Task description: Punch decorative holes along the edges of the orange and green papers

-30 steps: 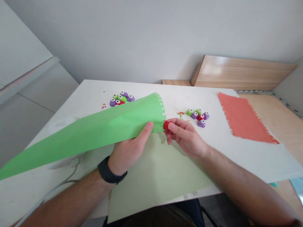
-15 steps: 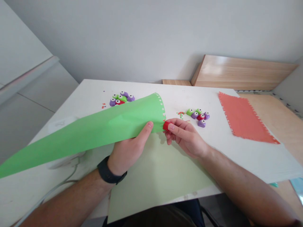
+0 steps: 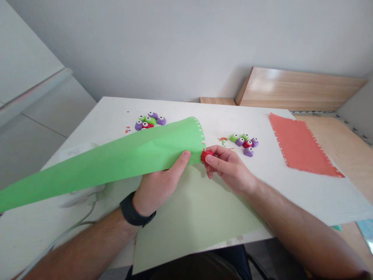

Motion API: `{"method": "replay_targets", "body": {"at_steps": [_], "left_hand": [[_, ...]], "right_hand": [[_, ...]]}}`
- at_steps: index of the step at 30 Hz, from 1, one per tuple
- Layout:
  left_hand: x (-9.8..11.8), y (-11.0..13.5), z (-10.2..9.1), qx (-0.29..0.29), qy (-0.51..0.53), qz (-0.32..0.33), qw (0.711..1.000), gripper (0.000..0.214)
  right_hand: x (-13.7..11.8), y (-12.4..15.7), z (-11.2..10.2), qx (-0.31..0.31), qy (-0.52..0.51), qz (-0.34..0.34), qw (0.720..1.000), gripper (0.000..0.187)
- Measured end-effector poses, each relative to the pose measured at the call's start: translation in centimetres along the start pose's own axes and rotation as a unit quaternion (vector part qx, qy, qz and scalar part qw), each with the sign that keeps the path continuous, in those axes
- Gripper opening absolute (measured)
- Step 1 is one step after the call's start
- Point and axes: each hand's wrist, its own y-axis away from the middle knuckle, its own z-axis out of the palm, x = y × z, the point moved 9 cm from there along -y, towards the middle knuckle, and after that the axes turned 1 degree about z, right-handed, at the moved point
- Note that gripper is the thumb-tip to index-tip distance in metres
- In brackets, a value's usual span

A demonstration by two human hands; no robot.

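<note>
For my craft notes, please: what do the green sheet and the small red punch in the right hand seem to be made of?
The green sheet looks like matte coloured card or heavy paper: it bends in a soft curve and has no shine, and its end is cut with small notches. The red craft punch looks like moulded plastic, smooth with a slight gloss; any metal parts inside are hidden.

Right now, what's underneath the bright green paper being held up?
Beneath the green paper, a paler green sheet and a pale cable show on the white table; what lies under the paper's curve is hidden.
</note>
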Motion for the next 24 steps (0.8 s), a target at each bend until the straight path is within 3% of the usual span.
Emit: {"method": "replay_targets", "body": {"at_steps": [10, 18, 24], "left_hand": [[0.1, -0.3, 0.3, -0.029, 0.019, -0.032, 0.999, 0.033], [0.9, 0.0, 0.2, -0.024, -0.003, 0.036, 0.999, 0.028], [0.8, -0.2, 0.2, -0.013, 0.010, 0.027, 1.000, 0.030]], "right_hand": [[-0.2, 0.0, 0.4, -0.021, 0.044, -0.024, 0.999, 0.028], [-0.5, 0.2, 0.5, -0.015, 0.087, -0.012, 0.996, 0.033], [-1.2, 0.1, 0.7, -0.009, 0.091, -0.029, 0.995, 0.035]]}}
